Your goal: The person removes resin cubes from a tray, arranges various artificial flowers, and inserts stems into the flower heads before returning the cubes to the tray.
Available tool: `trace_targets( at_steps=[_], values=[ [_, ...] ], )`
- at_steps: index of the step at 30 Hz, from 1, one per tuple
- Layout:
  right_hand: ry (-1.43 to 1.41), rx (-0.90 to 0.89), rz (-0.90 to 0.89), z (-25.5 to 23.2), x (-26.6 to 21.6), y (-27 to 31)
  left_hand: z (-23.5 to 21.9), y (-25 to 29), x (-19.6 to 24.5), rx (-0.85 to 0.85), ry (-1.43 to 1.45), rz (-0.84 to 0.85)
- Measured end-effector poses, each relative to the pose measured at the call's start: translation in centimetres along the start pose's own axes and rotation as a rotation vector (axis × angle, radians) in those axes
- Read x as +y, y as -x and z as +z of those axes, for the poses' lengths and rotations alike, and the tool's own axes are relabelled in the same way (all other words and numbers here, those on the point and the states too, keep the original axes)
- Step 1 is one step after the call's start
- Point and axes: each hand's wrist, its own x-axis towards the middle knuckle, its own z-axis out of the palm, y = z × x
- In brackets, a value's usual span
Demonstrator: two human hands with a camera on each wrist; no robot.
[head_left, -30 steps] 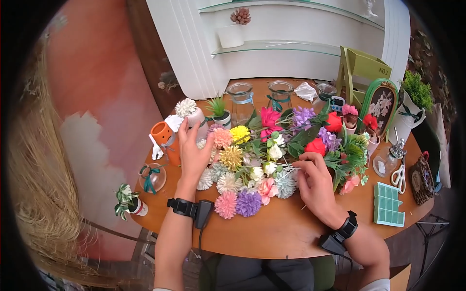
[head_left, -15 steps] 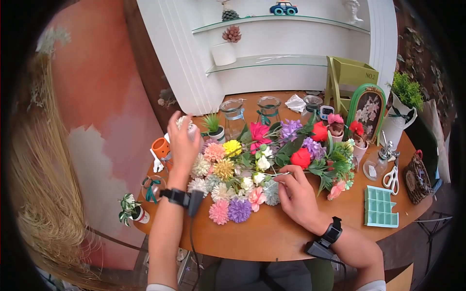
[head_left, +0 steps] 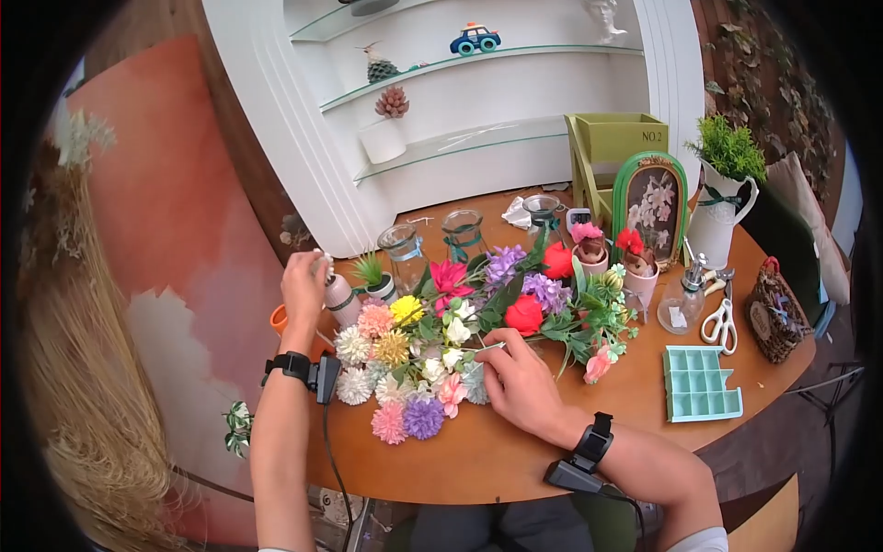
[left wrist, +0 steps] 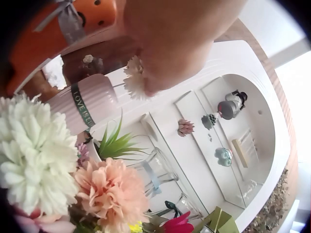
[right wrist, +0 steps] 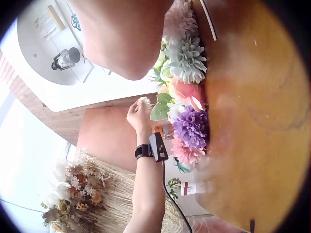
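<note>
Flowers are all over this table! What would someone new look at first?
Probably the big heap of bright flowers on the middle of the table, with a round purple bloom at its near edge. Next, maybe the green oval frame standing behind it on the right, or the blue toy car up on a glass shelf.

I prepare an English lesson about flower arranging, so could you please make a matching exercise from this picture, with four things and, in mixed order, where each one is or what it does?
Things
1. left hand
2. blue toy car
3. scissors
4. white jug

Places and states
A. lies on the table near the mint-green tray
B. has a leafy green plant in it
C. pinches a white flower
D. stands on a glass shelf

Right pairs: 1-C, 2-D, 3-A, 4-B
</note>
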Motion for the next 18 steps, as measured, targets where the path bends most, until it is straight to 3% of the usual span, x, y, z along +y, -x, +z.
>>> trace_targets(
  at_steps=[3,4,6,8,10,12,18],
  values=[
    [0.001,0.005,-0.005,0.1,0.0,0.0,-2.8,-0.6,2.5,0.146,0.122,0.095],
    [-0.001,0.012,-0.008,0.0,0.0,0.0,-3.8,-0.5,3.5,0.142,0.12,0.095],
    [-0.022,0.006,-0.001,-0.3,-0.4,-0.2,-6.0,0.5,6.2,0.037,0.301,-0.071],
    [-0.038,-0.002,0.006,-0.7,-1.2,-0.3,-7.5,2.6,9.1,0.036,0.445,-0.032],
    [-0.123,0.004,0.013,-1.1,-2.0,-0.4,-8.6,5.2,11.5,-0.225,0.791,-0.141],
    [-0.123,-0.044,-0.026,-1.4,-2.5,-0.5,-8.0,7.9,13.0,-0.277,1.056,-0.096],
    [-0.002,-0.146,-0.132,-0.1,-1.2,0.5,-4.9,12.0,16.7,-0.512,1.306,-0.169]
  ],
)
